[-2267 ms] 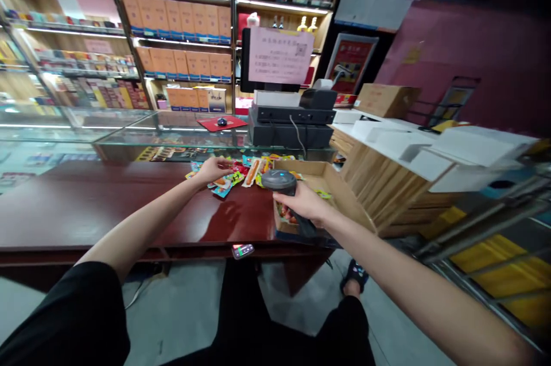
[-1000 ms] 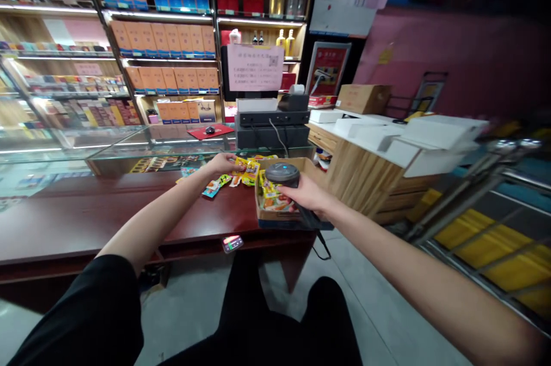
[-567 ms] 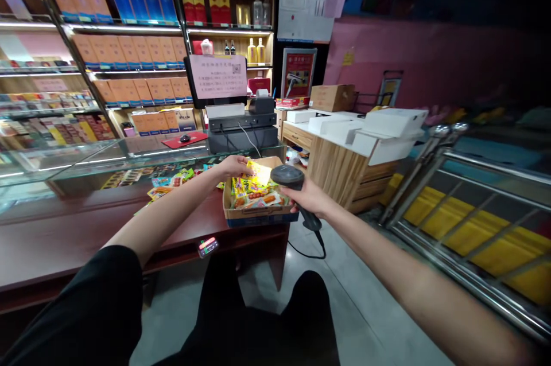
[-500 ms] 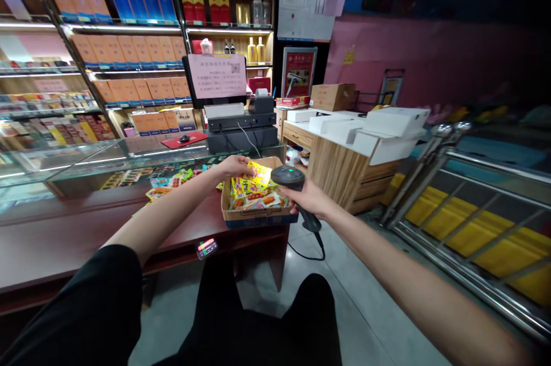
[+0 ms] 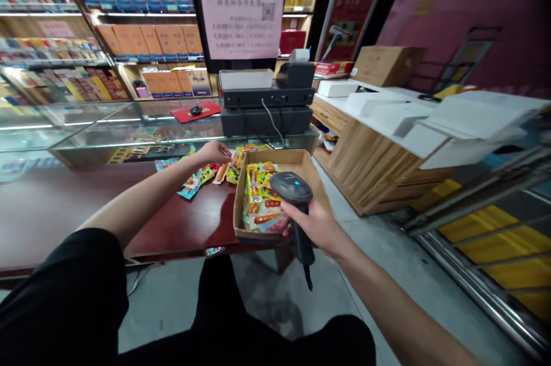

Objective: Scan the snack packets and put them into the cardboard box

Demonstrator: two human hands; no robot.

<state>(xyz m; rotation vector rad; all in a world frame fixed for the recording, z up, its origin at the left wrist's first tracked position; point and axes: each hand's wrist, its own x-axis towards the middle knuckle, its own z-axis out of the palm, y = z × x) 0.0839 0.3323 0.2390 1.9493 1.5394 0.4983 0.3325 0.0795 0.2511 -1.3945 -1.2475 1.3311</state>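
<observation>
My right hand is wrapped round the handle of a black barcode scanner, whose head sits over the open cardboard box. Inside the box lie several snack packets, yellow ones and clear ones with sausages. To the left of the box, my left hand has its fingers pressed together at the edge of a snack packet; whether it grips that packet is hard to tell. More colourful packets are spread on the dark red table below that hand.
A phone lies at the table's front edge. Behind the table are a glass counter, a monitor with a pink notice and a black cash register unit. White boxes stand on the wooden cabinet at right.
The view has dipped and come closer. My left hand has left the box and the yellow packet it held, and is now among the packets on the table. The scanner's light turned from green to blue.
</observation>
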